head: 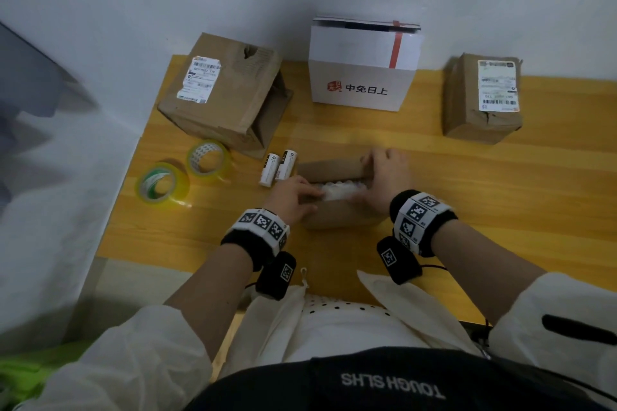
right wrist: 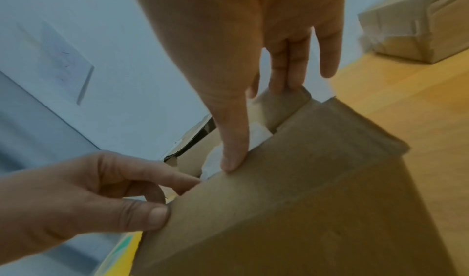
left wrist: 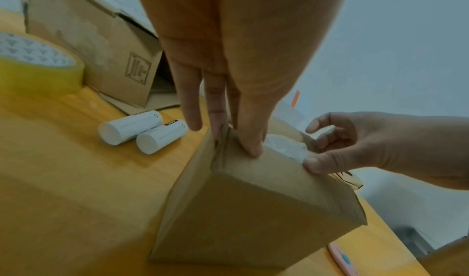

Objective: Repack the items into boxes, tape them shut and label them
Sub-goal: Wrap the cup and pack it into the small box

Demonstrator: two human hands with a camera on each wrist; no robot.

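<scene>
Pale wall behind, yellow wooden surface [head: 500, 183] below, and the small brown box [head: 337, 213] sits right between both hands. The left hand [head: 293, 193] pinches the near-left flap; the right hand [head: 384, 177] grips the far flap, thumb on the near rim. White padding [head: 337, 190] bulges up beneath the fingers, so the flaps may spring open. Two white tubes [head: 277, 168] lie just beyond the left hand, unpacked and easily forgotten.

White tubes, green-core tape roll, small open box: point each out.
white tubes [head: 278, 168], head view, side of the right tube
green-core tape roll [head: 160, 184], head view, top rim
small open box [head: 337, 215], head view, near wall
</scene>
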